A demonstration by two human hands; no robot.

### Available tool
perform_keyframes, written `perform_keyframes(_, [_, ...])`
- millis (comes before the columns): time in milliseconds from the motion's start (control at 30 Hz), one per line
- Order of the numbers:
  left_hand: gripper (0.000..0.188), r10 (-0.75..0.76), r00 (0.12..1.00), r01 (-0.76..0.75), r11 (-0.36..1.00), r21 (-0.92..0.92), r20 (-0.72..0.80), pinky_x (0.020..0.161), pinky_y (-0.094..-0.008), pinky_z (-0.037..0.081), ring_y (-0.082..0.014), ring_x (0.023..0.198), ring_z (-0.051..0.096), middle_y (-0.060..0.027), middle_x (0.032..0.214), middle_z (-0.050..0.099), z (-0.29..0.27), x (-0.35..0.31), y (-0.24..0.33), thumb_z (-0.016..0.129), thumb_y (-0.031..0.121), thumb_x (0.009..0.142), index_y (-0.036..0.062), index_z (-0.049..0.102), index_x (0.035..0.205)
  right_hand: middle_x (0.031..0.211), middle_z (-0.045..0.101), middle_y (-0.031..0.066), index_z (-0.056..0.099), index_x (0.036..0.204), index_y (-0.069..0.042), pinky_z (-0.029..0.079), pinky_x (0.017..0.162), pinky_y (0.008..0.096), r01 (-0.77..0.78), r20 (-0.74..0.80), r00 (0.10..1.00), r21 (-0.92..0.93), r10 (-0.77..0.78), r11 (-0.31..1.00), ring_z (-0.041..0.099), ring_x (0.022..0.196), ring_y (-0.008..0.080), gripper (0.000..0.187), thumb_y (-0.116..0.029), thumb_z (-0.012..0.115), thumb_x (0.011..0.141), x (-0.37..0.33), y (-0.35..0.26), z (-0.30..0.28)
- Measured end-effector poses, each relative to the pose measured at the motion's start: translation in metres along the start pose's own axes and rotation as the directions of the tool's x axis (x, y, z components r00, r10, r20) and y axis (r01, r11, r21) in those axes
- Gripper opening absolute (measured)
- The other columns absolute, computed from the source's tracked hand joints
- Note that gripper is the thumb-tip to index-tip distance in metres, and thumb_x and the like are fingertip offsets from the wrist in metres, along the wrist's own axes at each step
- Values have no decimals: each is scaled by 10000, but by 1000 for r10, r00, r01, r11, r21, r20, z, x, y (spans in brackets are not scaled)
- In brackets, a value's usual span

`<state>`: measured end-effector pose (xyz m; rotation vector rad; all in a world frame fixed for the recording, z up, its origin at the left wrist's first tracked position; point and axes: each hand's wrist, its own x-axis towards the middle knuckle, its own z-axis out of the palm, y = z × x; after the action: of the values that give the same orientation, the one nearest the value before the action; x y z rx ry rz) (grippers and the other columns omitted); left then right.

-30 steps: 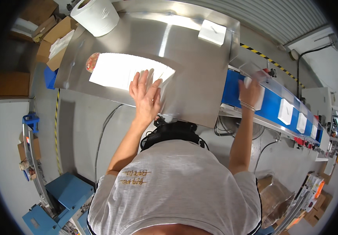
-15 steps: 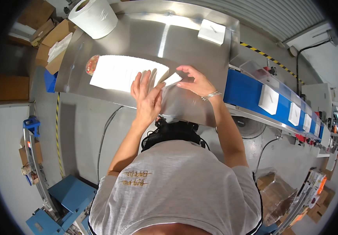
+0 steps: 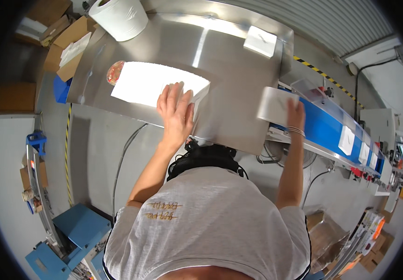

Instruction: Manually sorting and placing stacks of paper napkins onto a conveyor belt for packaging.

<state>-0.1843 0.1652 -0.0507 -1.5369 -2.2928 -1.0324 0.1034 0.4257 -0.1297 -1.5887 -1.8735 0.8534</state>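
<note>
A long row of white paper pieces (image 3: 150, 79) lies fanned on the steel table. My left hand (image 3: 175, 112) rests on the near side of its right end, fingers stretched over the top and slightly apart. Off to the right, my right hand (image 3: 296, 114) holds a white paper piece (image 3: 274, 105) by its right side. That piece, blurred by motion, spans the table's right edge and the start of the blue conveyor belt (image 3: 325, 122). My right fingertips are smeared. A round, red-patterned object (image 3: 115, 73) touches the row's left end.
A large white roll (image 3: 121, 21) stands at the table's back left. A white stack (image 3: 260, 41) sits at the back right. Several white pieces (image 3: 346, 140) lie spaced along the belt under a clear guard (image 3: 310, 88). An open carton (image 3: 68, 51) is beyond the left edge.
My right hand has moved right from the row's end to the belt, carrying a white paper piece. My left hand has stayed on the row. The nearest piece on the belt is farther along.
</note>
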Motion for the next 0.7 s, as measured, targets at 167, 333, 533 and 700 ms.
perform_keyframes(167, [357,30,999,-29,999,15,-28,1050,-511,242,-384,1283,335,-140,1350,447,2,-2,-1,650,8,774,63,646,1127,943,628,181,614,1049,-17,455,805,405,-50,-431,785,-760,-445,648,587,883,338,427,-315,740,771,3,24,-32])
perform_keyframes(333, [320,40,999,-40,998,-38,-1,1069,-506,199,-391,1319,295,-138,1374,438,0,-4,-2,654,14,761,112,694,1063,1136,591,114,573,1186,-79,476,887,357,641,222,739,56,-636,765,564,1073,265,493,-178,763,742,-30,-95,40])
perform_keyframes(533, [255,42,998,-39,998,-49,55,1077,-520,169,-421,1344,240,-167,1426,367,-7,6,-2,670,165,797,141,698,1050,1288,500,80,552,1187,-115,457,900,324,687,367,486,401,-793,606,551,1078,212,423,-191,724,808,-46,-146,124])
perform_keyframes(700, [324,-49,999,49,999,-9,-8,1066,-527,215,-421,1329,254,-176,1405,372,-10,3,-20,634,189,838,81,637,1143,1018,627,67,615,1021,2,463,803,281,-15,432,861,549,-268,836,550,909,113,314,-275,659,882,-46,-99,90])
